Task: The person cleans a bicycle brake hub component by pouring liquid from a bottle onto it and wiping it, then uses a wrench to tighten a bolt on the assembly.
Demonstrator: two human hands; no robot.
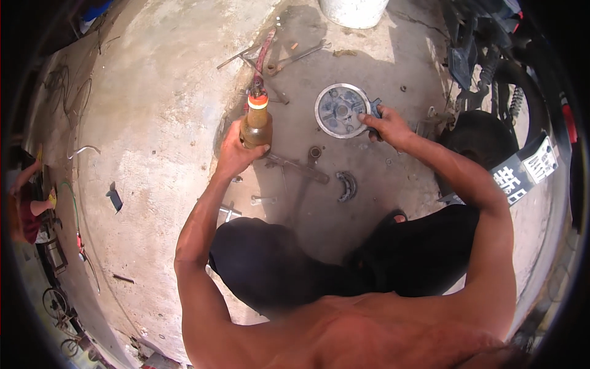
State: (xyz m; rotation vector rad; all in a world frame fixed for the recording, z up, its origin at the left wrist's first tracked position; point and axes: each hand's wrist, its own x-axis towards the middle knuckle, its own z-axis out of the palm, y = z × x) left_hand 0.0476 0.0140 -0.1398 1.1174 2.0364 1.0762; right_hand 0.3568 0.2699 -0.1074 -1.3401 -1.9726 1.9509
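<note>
In my left hand (236,150) is a brown bottle (257,126) with an orange and white band round its neck, upright, with my fingers wrapped about its body. My right hand (392,127) grips the edge of a round metal brake plate (342,109), thumb on its face. The plate has a pale rim and a dark lever at its right side. A curved brake shoe (347,186) lies on the ground below the plate. Close under the bottle lies a hammer-like tool (299,166), and a small ring-ended part (314,152) sits beside it.
A motorbike wheel (479,138) and a number plate (513,179) stand at the right. Several spanners (304,56) and a dark red handle (267,52) lie at the far side. A white bucket (354,12) is farther off. At the far left is another person (27,209).
</note>
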